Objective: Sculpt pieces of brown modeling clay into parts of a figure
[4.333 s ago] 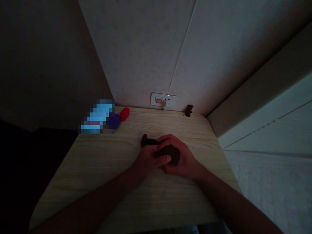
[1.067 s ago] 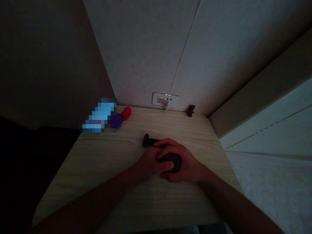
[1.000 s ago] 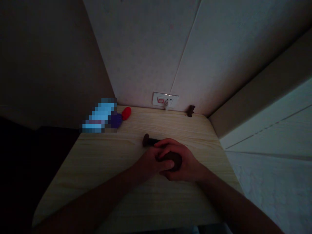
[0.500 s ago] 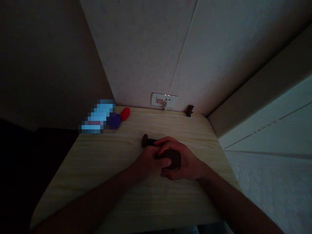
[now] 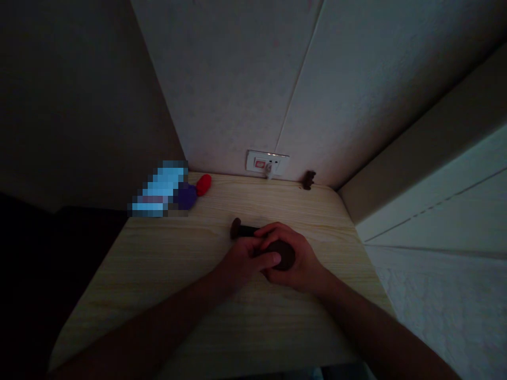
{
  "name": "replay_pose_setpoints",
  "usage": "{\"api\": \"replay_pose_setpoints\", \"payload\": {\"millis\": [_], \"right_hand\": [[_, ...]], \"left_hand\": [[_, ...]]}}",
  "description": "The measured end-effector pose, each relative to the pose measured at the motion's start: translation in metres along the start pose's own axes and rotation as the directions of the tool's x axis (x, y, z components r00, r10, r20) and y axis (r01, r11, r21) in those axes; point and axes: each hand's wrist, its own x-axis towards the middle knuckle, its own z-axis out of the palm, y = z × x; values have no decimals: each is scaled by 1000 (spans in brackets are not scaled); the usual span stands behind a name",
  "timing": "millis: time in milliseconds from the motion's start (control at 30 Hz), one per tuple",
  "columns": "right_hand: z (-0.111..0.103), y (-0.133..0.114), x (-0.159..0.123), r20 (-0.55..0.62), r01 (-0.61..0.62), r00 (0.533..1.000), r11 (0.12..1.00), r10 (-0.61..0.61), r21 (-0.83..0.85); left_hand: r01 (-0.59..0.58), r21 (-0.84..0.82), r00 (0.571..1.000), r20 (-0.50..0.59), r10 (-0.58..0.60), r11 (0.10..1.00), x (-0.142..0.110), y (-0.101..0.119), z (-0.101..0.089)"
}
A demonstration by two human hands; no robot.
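Observation:
Both hands meet over the middle of the wooden tabletop (image 5: 178, 253), around a dark brown round disc (image 5: 288, 254). My right hand (image 5: 309, 264) curls around the disc's far and right sides. My left hand (image 5: 241, 264) grips its left side, with the thumb laid across the top. What the disc is made of cannot be told in the dim light. Just behind my left hand lies a short black cylinder (image 5: 247, 231) with a brown rounded cap (image 5: 235, 228) at its left end. Its right end is hidden by my fingers.
At the back left are a red lump (image 5: 204, 184), a purple ball-like lump (image 5: 187, 197) and a blurred-out bright rectangle (image 5: 160, 187). A small dark brown figure (image 5: 308, 180) stands at the back right. A wall socket (image 5: 267, 162) holds a plug behind the table.
My right fingers have shifted slightly around the disc, whose face now shows a little higher and further right. Slightly more of the black cylinder is visible.

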Motion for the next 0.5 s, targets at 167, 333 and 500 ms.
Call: {"api": "replay_pose_setpoints", "payload": {"millis": [167, 333, 500], "right_hand": [[-6, -4, 2, 120, -19, 993, 997, 11, 68], [-7, -4, 3, 161, -23, 987, 999, 15, 47], [-4, -2, 2, 141, 15, 990, 1000, -17, 14]], "left_hand": [[-20, -3, 1000, -3, 20, 1000, 0, 2, -1], [-64, 104, 998, 24, 62, 993, 0, 4, -1], [-58, 144, 998, 5, 58, 988, -1, 6, 0]]}}
